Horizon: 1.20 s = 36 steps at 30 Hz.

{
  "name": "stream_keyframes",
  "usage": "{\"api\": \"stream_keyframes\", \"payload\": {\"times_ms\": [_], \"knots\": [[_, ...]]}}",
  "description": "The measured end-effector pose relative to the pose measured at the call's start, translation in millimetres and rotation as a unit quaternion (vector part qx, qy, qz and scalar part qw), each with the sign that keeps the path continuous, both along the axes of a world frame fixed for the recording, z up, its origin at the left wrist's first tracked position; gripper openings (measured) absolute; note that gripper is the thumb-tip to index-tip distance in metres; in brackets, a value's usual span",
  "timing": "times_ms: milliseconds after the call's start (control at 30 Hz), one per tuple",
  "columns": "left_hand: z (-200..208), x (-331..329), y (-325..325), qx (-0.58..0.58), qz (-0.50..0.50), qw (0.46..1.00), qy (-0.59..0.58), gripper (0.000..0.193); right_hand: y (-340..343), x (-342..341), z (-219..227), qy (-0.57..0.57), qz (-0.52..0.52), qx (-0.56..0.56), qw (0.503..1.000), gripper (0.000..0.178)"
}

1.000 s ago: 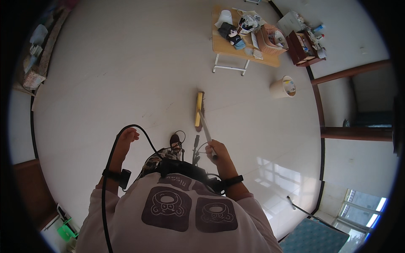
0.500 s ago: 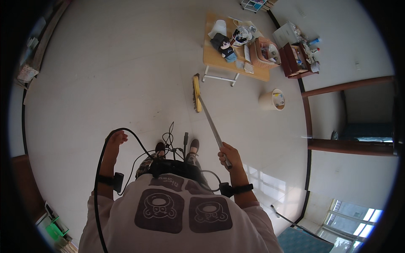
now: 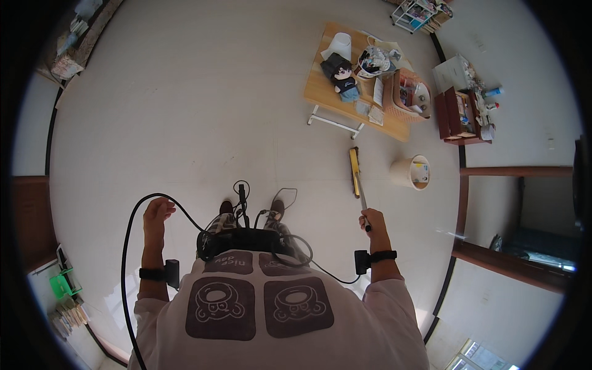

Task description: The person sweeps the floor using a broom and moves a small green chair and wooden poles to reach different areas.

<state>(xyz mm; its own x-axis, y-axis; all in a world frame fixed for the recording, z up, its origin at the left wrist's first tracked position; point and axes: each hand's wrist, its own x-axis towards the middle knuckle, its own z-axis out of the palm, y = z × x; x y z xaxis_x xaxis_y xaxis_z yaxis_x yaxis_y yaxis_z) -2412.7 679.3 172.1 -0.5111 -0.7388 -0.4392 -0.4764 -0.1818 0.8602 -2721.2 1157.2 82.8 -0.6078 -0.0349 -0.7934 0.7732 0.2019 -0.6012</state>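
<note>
A broom [image 3: 362, 196] with a yellow-edged, dark-bristled head and a grey metal handle rests on the floor, ahead and to the right of my feet. My right hand [image 3: 372, 219] is wrapped round the upper end of its handle, and the black tip shows just under the fist. On the left, my left hand [image 3: 159, 209] hangs in the air with nothing in it, its fingers loosely bent and apart. A black cable [image 3: 126, 259] loops past that hand and arm toward my waist.
A wooden table [image 3: 317, 86] with a doll, a basket and clutter stands ahead right. Beside the broom head is a cream bin [image 3: 402, 172]. A dark red box [image 3: 449, 117] of items stands by the right wall. Cables [image 3: 242, 197] dangle between my feet.
The broom has swung to the right, its head now near the bin, and my right hand has moved right with it. My view has turned slightly. The left hand stays raised and holds nothing.
</note>
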Motion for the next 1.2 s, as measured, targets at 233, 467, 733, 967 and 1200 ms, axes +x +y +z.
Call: {"api": "stream_keyframes", "payload": {"times_ms": [233, 467, 733, 967, 1200], "knots": [[2.5, 22.7, 32.2, -0.002, 0.062, 0.998, -0.027, 0.015, -105.6, 35.1, -11.3, -0.020, 0.134, -0.101, 0.986, 0.004], [-9.1, 40.0, 26.3, -0.033, 0.089, 0.995, -0.001, 0.014, -177.4, 16.6, 5.9, -0.164, 0.061, -0.219, 0.960, 0.005], [-25.6, 66.2, 14.7, 0.011, 0.152, 0.988, -0.014, 0.018, -135.9, 37.8, 53.5, -0.115, 0.157, -0.151, 0.969, 0.027], [-44.7, 86.4, -0.3, 0.042, 0.162, 0.986, 0.027, 0.017, -143.9, 54.2, 42.8, -0.180, 0.106, -0.136, 0.968, 0.005], [-47.0, 92.4, -25.6, 0.054, 0.175, 0.983, -0.006, 0.019, -199.0, 46.3, 10.6, -0.227, 0.022, -0.235, 0.945, 0.009]]}}
